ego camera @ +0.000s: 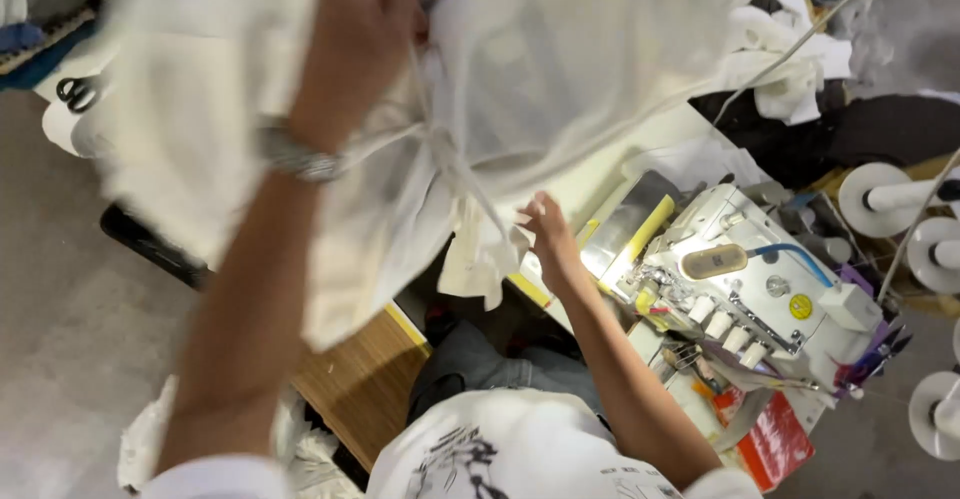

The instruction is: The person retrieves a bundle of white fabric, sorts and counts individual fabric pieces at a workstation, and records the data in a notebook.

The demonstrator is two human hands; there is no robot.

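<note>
Pale work table [600, 174], wood-edged: sewing machine [745, 289] at 3 o'clock, white cloth heap [790, 54] at 1, possibly scissors [75, 92] at 9.

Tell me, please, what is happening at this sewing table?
A person seated at a sewing machine is handling a large white cloth. The left hand, with a watch on its wrist, lifts the cloth high. The right hand pinches its lower edge near the machine. More white cloth lies piled behind, and thread cones stand at the right.
</note>
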